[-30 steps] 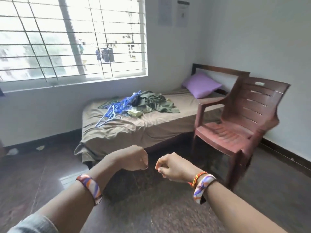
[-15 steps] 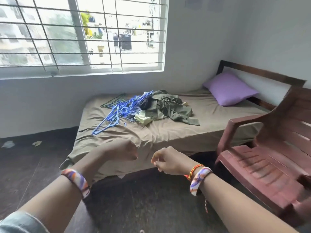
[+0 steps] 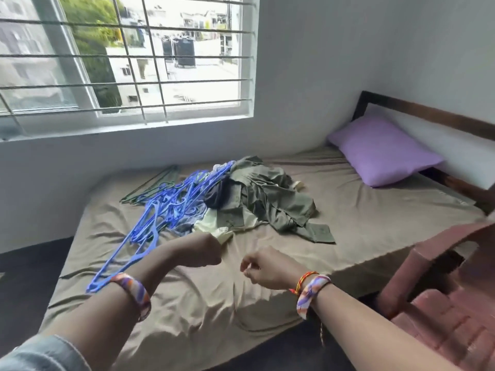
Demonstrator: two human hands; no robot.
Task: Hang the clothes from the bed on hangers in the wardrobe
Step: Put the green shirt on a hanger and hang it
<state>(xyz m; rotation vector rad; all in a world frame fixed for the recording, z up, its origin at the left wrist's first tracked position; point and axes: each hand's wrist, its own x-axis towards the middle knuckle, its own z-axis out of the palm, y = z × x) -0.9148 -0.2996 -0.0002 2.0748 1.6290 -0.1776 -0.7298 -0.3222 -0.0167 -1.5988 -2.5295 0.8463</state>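
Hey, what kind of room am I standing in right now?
Most likely a small bedroom, perhaps in a hostel or rented flat. A single bed with a purple pillow stands against the wall under a barred window, and clothes and blue hangers lie piled on the bed.

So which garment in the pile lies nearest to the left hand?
The pale yellow garment, at the pile's front edge beside the left hand. The olive green clothes and the dark garment lie farther back.

I have stepped up to the bed (image 3: 267, 303); my curled left hand (image 3: 199, 254) and right hand (image 3: 263, 266), earlier held over the dark floor, now hang above its sheet (the chair (image 3: 439, 303) has slid to the frame's right edge).
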